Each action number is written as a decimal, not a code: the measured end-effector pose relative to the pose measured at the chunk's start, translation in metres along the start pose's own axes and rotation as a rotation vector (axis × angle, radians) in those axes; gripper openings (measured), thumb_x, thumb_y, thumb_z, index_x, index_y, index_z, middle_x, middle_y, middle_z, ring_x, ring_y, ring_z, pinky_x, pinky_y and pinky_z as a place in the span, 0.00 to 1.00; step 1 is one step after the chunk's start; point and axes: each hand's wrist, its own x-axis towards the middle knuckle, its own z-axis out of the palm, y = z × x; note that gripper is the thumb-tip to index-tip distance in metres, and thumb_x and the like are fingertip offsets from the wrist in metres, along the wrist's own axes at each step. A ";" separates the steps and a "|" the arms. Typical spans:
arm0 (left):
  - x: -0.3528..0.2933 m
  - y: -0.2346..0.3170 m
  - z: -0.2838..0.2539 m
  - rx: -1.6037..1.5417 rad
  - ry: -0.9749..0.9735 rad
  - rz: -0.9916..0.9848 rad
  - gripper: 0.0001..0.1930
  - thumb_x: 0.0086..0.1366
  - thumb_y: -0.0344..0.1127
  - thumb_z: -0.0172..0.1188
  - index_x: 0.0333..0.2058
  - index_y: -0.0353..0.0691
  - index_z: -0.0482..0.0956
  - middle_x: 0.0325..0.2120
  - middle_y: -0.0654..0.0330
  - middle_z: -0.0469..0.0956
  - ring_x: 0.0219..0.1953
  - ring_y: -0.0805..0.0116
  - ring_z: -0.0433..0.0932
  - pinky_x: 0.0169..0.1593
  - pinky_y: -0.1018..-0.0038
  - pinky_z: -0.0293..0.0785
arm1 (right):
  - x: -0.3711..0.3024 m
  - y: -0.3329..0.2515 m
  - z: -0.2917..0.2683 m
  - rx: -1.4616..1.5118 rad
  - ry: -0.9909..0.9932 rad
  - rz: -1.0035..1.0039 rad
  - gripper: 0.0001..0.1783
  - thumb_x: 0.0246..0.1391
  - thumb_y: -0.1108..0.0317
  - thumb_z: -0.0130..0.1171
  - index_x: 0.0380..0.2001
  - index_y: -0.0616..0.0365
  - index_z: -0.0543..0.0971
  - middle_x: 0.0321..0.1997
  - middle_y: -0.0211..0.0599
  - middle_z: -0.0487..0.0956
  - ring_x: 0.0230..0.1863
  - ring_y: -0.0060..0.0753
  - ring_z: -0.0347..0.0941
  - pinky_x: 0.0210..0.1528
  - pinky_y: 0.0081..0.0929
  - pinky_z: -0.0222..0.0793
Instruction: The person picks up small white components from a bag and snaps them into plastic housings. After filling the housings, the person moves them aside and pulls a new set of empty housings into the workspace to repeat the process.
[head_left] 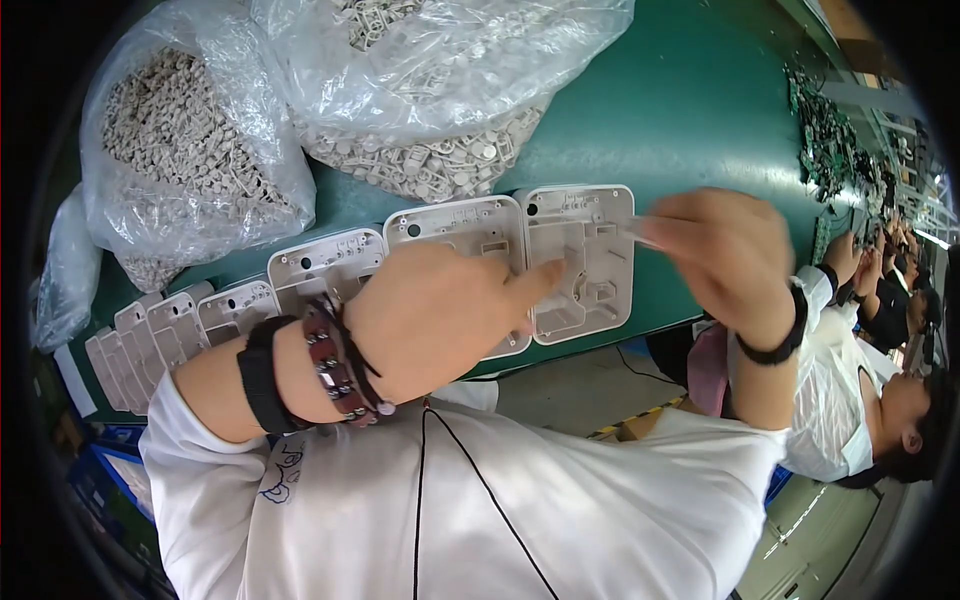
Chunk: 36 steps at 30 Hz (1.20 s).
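A row of white plastic housings runs along the near table edge, open sides up. My left hand [430, 305] reaches across the row, its index finger stretched into the rightmost housing [612, 320]; I cannot tell whether the fingertip touches it. The thumb tip shows near this housing's left wall, and the other fingers are mostly hidden. Right of that housing, my right hand [725, 255] is raised and blurred, its fingers pinched together. A thin pale streak shows at its fingertips, too smeared to name. Molded posts and ribs stand inside the rightmost housing.
A clear plastic bag [240, 100] of small beige parts stands at the far left. Beside it lies another bag [440, 90] with larger pale plastic parts. Green circuit boards [830, 135] are piled on the green table [690, 110] at far right. People sit along the right side.
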 end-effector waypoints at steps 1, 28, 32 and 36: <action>-0.002 -0.002 0.007 0.227 0.011 0.025 0.16 0.56 0.37 0.56 0.45 0.46 0.74 0.17 0.65 0.72 0.17 0.67 0.72 0.20 0.74 0.65 | 0.005 0.013 0.000 -0.117 -0.172 -0.050 0.06 0.34 0.74 0.61 0.21 0.59 0.74 0.20 0.35 0.71 0.19 0.34 0.70 0.19 0.25 0.64; -0.004 -0.006 -0.001 0.130 0.083 0.024 0.10 0.53 0.33 0.53 0.35 0.45 0.77 0.13 0.63 0.73 0.17 0.65 0.75 0.18 0.70 0.67 | 0.027 0.030 0.015 -0.237 -0.546 0.061 0.09 0.38 0.73 0.57 0.28 0.52 0.80 0.31 0.33 0.65 0.25 0.31 0.69 0.23 0.26 0.67; -0.014 -0.010 -0.016 0.104 0.160 -0.016 0.08 0.56 0.37 0.56 0.35 0.45 0.76 0.15 0.63 0.73 0.17 0.65 0.74 0.19 0.70 0.67 | 0.027 0.014 0.015 -0.248 -0.461 0.186 0.12 0.38 0.75 0.57 0.29 0.51 0.81 0.32 0.34 0.65 0.25 0.33 0.70 0.23 0.26 0.68; -0.021 -0.005 -0.023 0.133 0.066 -0.046 0.09 0.56 0.39 0.57 0.35 0.46 0.75 0.17 0.63 0.74 0.18 0.65 0.74 0.20 0.70 0.67 | 0.015 0.015 0.028 -0.453 -0.623 0.135 0.13 0.37 0.77 0.57 0.29 0.51 0.80 0.32 0.35 0.65 0.24 0.35 0.70 0.23 0.28 0.68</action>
